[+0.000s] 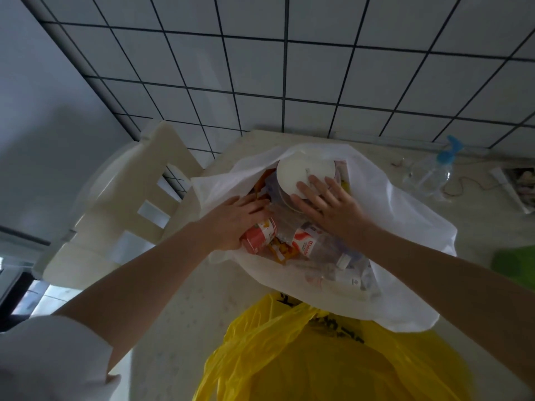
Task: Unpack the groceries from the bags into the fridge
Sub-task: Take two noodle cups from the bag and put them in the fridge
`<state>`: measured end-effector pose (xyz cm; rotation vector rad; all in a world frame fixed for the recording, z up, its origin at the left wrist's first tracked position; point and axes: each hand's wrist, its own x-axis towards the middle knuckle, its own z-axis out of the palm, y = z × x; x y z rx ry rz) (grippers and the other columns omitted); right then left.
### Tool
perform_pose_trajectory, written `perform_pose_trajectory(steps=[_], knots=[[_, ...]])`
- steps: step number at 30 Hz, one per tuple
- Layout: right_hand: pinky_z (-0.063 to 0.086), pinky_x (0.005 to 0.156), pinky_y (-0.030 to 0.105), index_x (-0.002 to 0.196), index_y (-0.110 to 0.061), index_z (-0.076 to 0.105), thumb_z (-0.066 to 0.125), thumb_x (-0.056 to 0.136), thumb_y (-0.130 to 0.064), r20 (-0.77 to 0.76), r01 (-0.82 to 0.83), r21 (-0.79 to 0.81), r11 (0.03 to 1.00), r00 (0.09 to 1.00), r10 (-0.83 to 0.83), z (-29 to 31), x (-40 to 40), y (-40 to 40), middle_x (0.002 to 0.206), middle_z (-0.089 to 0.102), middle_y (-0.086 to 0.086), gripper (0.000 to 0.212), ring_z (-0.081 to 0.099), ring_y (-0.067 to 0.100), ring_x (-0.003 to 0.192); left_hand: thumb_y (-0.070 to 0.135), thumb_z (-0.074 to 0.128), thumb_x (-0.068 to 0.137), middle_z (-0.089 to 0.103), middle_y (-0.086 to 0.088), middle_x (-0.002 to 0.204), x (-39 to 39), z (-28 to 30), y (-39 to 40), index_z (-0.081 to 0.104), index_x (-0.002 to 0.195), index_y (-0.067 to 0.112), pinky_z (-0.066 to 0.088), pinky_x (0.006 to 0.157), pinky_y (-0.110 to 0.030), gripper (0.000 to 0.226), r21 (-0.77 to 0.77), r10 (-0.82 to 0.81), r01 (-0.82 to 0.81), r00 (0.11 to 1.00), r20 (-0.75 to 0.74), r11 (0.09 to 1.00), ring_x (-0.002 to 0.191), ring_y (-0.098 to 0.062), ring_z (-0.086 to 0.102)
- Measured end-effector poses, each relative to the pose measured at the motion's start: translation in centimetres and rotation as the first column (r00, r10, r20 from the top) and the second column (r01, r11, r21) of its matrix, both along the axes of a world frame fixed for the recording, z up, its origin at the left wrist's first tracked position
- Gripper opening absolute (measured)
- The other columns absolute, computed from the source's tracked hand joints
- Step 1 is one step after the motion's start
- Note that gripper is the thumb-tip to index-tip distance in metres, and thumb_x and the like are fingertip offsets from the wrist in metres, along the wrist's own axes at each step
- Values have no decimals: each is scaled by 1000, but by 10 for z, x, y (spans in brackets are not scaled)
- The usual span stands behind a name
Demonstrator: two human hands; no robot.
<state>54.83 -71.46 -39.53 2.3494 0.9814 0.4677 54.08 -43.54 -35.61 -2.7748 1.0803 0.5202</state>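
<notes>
A white bag stands open on the table, full of groceries. My left hand reaches into its left side, fingers among the packets, resting over a red can. My right hand lies flat with spread fingers on the white lid of a round clear tub at the back of the bag. A clear bottle with a red and white label lies between my hands, beside an orange packet. A yellow bag sits in front, nearest me.
The table has a pale patterned top and stands against a white tiled wall. A cream chair is at its left. A clear spray bottle with a blue head, a cable and a small tray lie at the back right; something green at the right edge.
</notes>
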Motion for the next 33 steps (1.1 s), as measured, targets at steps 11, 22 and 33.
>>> perform_pose_trajectory(steps=[11,22,33], knots=[[33,107,50,145,-17,26,60,83,-33,130,-120,101,988,986,106,4,7,5,141,48,12,73,49,34,127,34,81,66,46,3,135,6,8,-1,39,141,25,39,102,-34,87,-11,-57,57,998,19,998,123,-19,39],[26,111,54,146,-16,28,81,67,-29,-69,-33,245,969,996,51,52,-50,10,136,41,17,96,41,40,125,28,84,65,39,4,143,-38,50,10,35,144,25,38,105,-34,93,-252,152,-139,988,33,958,133,-18,31],[42,92,40,146,-15,22,83,58,-36,-531,542,763,352,836,-138,146,-176,10,138,34,10,109,36,27,122,45,92,43,45,2,122,-133,89,24,49,129,18,47,93,-32,101,-750,499,-483,834,-236,452,111,-16,49]])
